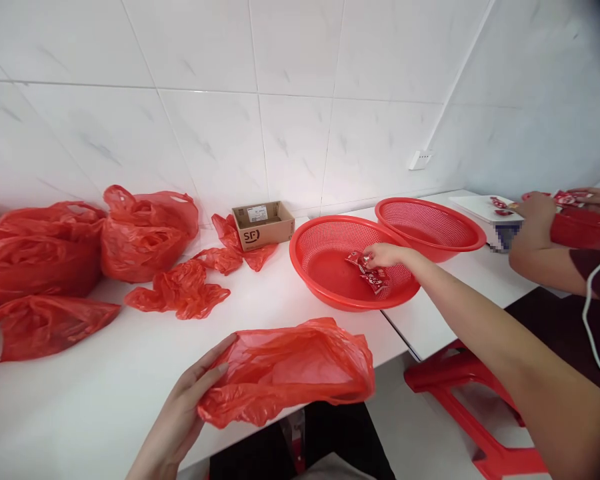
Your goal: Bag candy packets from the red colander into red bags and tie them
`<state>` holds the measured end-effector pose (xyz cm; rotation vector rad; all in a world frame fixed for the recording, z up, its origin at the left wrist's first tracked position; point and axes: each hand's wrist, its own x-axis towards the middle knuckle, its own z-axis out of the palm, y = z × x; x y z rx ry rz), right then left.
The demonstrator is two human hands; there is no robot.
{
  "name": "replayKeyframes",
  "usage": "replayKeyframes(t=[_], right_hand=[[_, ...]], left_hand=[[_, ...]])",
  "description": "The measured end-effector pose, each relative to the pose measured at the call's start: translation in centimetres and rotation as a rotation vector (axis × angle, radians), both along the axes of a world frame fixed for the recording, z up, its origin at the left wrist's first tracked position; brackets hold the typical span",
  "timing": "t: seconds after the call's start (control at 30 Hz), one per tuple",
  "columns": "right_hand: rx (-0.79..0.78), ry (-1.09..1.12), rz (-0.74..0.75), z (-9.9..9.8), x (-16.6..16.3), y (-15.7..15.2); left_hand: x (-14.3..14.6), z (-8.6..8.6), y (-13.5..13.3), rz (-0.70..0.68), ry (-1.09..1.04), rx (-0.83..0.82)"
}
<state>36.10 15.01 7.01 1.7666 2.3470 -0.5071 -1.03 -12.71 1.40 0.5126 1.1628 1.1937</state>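
Note:
My left hand (190,387) grips the left side of a red plastic bag (300,370), whose mouth gapes upward at the table's front edge. Across from it, my right hand (387,255) reaches into the nearer red mesh basket (310,283). Its fingers are closed on small red-and-white packets (373,277) just inside the basket. How many packets it holds is partly hidden by the hand.
Full red bags (147,233) and crumpled ones (180,290) lie on the left. A small cardboard box (265,232) stands by the wall. Behind sits a second red basket (450,230). At right, a co-worker's hands (537,210) handle packets beside a scale (480,208); a red stool (460,387) stands below.

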Motion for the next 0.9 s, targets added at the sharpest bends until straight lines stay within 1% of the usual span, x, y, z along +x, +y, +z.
replayKeyframes(t=[0.03,0.07,0.13,0.2,0.23,0.27,0.3,0.37,0.43,0.5,0.53,0.57,0.67,0.7,0.73,0.8,0.9], right_hand=[[0.007,0.082,0.0,0.3,-0.1,-0.6],[0.001,0.217,0.004,0.7,-0.3,-1.4],[-0.077,0.635,0.015,1.4,-1.6,-3.6],[-0.264,1.124,0.015,1.8,-3.8,-6.6],[-0.367,1.293,0.008,1.9,-5.1,-8.1],[-0.46,1.411,-0.002,1.8,-6.5,-9.6],[-0.54,1.502,-0.01,1.7,-7.9,-11.0],[-0.682,1.616,0.0,1.1,-10.8,-13.3],[-0.794,1.647,0.049,0.2,-13.5,-14.5],[-0.821,1.614,0.121,-0.9,-16.1,-14.8],[-0.775,1.577,0.157,-1.5,-17.4,-14.6],[-0.666,1.526,0.18,-2.2,-18.6,-14.3],[-0.153,1.292,0.178,-4.6,-21.7,-12.9],[-0.01,1.212,0.163,-5.5,-22.4,-12.4],[0.085,1.152,0.157,-6.4,-23.0,-12.0],[0.15,1.108,0.215,-8.0,-23.7,-11.5],[0.206,1.143,0.426,-9.2,-23.7,-11.4]], left_hand=[[-0.1,-0.3,0.4,-0.003,0.002,0.0],[-0.2,-0.6,0.7,-0.007,0.002,0.001],[-0.3,-1.1,1.4,-0.026,-0.002,0.006],[-0.5,-1.5,2.0,-0.046,0.0,0.015],[-0.6,-1.6,2.2,-0.057,0.003,0.021],[-0.8,-1.7,2.4,-0.068,0.006,0.028],[-1.1,-1.7,2.7,-0.078,0.008,0.037],[-1.9,-1.5,3.2,-0.101,0.006,0.06],[-2.9,-1.3,4.0,-0.117,0.012,0.083],[-4.0,-1.3,5.1,-0.113,0.039,0.104],[-4.5,-1.4,5.6,-0.105,0.057,0.111],[-4.9,-1.6,6.2,-0.088,0.074,0.119],[-5.5,-2.6,7.5,-0.03,0.078,0.154],[-5.5,-3.0,7.7,-0.027,0.068,0.166],[-5.4,-3.4,7.9,-0.039,0.062,0.175],[-5.2,-4.0,7.9,-0.103,0.075,0.175],[-4.8,-4.2,7.8,-0.195,0.126,0.191]])
